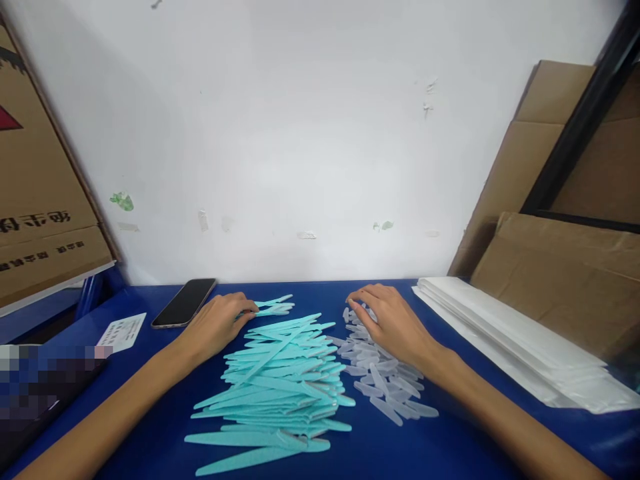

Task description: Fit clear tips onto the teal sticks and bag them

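Observation:
Long turquoise eyebrow razors (280,387) lie in a loose heap in the middle of the blue table, their slim handles pointing mostly left. Behind them sits a smaller group of the same razors (280,308). My left hand (225,322) is at the left end of that small group, thumb and fingers closed on a razor's end. To the right is a pile of translucent plastic blade covers (385,383). Over the back of this pile is my right hand (385,317), with bent fingers and thumb tip close together; whatever they hold is too small to make out.
A phone (185,303) and a printed white card (123,332) lie at the left. Folded white sheets (515,347) are stacked on the right, beside cardboard (560,273). A cardboard box (45,173) stands at the far left. The white wall (320,133) borders the table's back.

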`<state>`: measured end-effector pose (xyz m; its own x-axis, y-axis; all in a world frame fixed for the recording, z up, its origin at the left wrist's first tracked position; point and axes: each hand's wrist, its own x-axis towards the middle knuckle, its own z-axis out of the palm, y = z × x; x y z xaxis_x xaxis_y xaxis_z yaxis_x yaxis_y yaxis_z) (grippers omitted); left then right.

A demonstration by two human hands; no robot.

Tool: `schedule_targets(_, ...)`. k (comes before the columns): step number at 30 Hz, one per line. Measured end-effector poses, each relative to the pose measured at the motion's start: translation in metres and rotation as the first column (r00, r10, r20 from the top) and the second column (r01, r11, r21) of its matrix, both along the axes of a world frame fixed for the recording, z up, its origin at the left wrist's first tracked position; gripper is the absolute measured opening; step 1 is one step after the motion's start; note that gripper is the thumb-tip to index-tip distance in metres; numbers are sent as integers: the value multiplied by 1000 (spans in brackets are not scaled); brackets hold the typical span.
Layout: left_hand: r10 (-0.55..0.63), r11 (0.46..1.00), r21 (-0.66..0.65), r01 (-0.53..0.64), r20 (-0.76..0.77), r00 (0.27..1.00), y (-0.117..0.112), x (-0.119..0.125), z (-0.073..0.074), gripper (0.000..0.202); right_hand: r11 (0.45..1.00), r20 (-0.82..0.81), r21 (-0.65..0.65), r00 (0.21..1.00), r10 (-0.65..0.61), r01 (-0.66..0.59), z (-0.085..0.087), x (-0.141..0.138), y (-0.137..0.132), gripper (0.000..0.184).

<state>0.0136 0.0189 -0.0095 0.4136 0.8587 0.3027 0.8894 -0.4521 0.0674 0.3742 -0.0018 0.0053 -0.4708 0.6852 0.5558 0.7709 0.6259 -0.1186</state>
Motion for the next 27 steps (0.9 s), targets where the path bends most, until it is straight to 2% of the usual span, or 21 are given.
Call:
schedule_targets(6,58,998,41,-57,-20,998,3,-2,-6,29,998,51,-65,999,3,0,-3,3,4,28)
schedule_targets(16,1,998,64,0,-26,1000,0,4,-2,31,977,130,-183,982,134,-109,-15,5,8,38)
schedule_targets(20,-39,998,52,37,36,999,-10,15,7,36,971,143,-203,977,159,-128,-14,2,5,39)
schedule_targets(23,-115,993,-19,118,138,984,-26,28,18,38,972,166,-192,971,170,-138,-14,1,4,37)
schedule_targets(27,-149,979,-113,168,155,977,-46,44,29,37,977,189,-173,970,155,-122,-14,1,6,35)
